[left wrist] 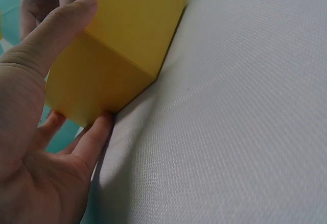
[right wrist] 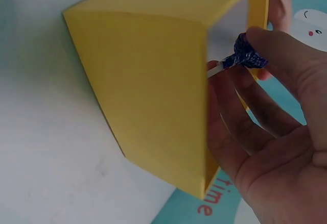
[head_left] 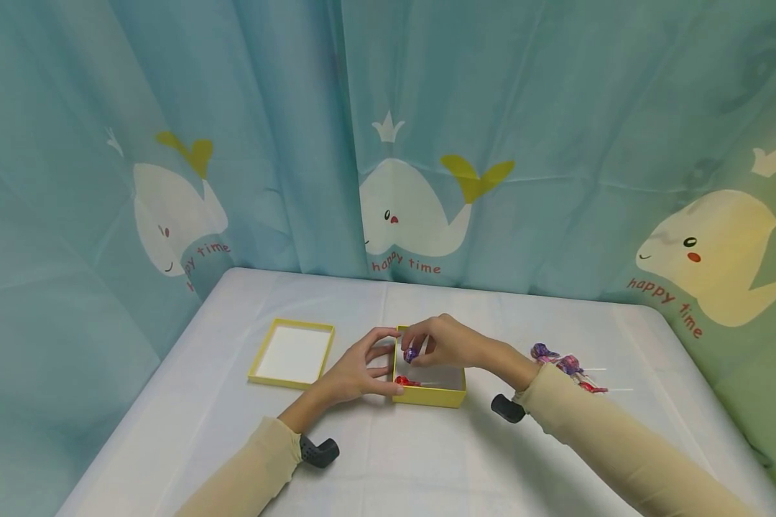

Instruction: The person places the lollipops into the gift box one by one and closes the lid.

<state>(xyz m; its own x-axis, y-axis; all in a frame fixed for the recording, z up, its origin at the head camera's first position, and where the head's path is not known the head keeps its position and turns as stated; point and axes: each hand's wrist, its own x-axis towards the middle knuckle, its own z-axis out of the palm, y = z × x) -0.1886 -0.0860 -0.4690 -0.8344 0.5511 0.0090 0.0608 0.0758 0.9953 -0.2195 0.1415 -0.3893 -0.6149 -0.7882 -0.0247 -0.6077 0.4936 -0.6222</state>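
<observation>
A yellow box point(head_left: 429, 397) with a white inside stands on the table, its top uncovered. My left hand point(head_left: 350, 368) grips its left end, thumb at the near rim and fingers spread along the side; in the left wrist view the thumb lies over the box edge point(left wrist: 122, 35). Over the box opening, my right hand point(head_left: 449, 341) pinches a lollipop point(head_left: 410, 355) in a purple wrapper. The right wrist view shows its dark blue-purple wrapper point(right wrist: 244, 53) by the thumb and its white stick pointing into the box. A red-wrapped lollipop point(head_left: 406, 381) lies inside along the near wall.
Left of the box lies its yellow-rimmed lid point(head_left: 292, 353), white inside facing up. Several more lollipops point(head_left: 570, 365), purple, pink and red, lie in a pile to the right, partly behind the right forearm. A blue curtain point(head_left: 284, 143) with whales hangs behind the table point(head_left: 388, 459).
</observation>
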